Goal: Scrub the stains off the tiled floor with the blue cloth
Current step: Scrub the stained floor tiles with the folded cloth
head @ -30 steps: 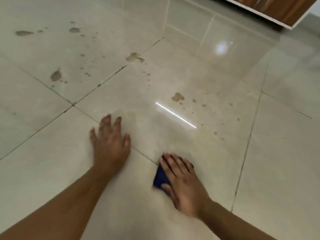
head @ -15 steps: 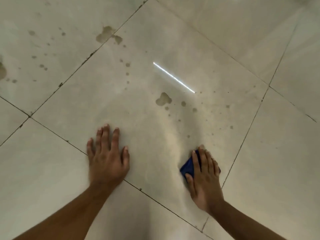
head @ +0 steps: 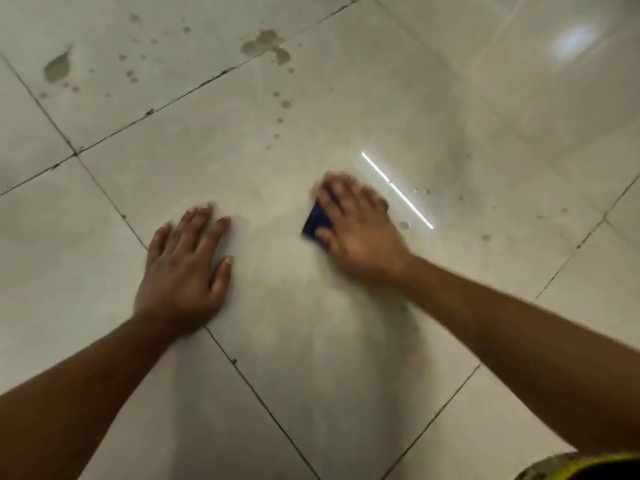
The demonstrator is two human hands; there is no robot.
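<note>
- We see the right hand (head: pixel 360 230) pressing flat on the blue cloth (head: pixel 314 221) at frame centre — fingers straight and blurred, only the cloth's left edge showing.
- The left hand (head: pixel 183 268) lies spread on the tiled floor (head: pixel 346 341), holding nothing.
- Brown stains (head: pixel 265 45) dot the upper left; fainter specks sit right of the light streak (head: pixel 396 188).
- A yellow scrap (head: pixel 581 464) at the lower right is cut off — we cannot identify it.

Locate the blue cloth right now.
Head view: the blue cloth lies under the right hand, right of centre on the tiled floor, just left of the bright light streak.
</note>
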